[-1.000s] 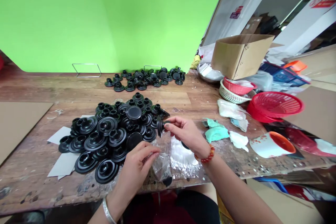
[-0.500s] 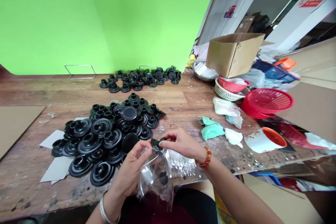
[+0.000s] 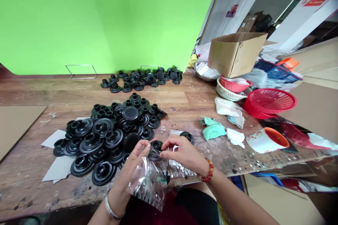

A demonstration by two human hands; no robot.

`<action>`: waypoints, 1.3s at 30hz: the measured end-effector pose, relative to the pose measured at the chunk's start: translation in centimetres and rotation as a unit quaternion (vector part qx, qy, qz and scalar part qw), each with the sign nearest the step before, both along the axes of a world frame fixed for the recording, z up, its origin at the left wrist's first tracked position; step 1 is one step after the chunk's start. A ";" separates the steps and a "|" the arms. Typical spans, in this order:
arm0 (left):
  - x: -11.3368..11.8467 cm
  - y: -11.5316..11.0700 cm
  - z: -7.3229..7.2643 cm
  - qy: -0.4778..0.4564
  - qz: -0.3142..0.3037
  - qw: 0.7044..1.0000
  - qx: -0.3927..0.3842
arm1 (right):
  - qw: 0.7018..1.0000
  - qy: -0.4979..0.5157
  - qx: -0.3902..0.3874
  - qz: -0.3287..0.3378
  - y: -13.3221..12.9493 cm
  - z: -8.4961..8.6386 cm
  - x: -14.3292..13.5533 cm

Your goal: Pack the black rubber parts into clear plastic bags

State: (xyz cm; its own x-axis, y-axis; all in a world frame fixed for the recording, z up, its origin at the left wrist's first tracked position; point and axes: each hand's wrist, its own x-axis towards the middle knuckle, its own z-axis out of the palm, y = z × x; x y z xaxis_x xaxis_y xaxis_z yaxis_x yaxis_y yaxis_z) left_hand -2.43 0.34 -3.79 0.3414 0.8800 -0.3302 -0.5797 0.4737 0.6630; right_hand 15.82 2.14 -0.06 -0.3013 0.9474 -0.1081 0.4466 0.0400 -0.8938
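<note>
At lower centre, our left hand pinches a clear bag near its upper edge; close beside it, our right hand grips a black disc at the bag's mouth. The disc looks light, stiff and perhaps slippery; we would hold its rim or hub. The filmy bag seems limp, best held by its lip.
</note>
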 end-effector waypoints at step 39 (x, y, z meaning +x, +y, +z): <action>-0.5 -0.7 1.0 0.013 0.021 0.999 0.034 | 0.982 0.048 0.183 -0.025 -1.6 -0.3 -0.9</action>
State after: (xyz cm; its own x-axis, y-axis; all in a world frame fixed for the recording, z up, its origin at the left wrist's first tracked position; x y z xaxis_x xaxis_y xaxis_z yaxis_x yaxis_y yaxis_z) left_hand -2.90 -0.40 -2.77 0.2960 0.9139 -0.2778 -0.5805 0.4031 0.7074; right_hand 14.88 0.58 -0.36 -0.2448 0.9313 0.2696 0.3714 0.3469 -0.8612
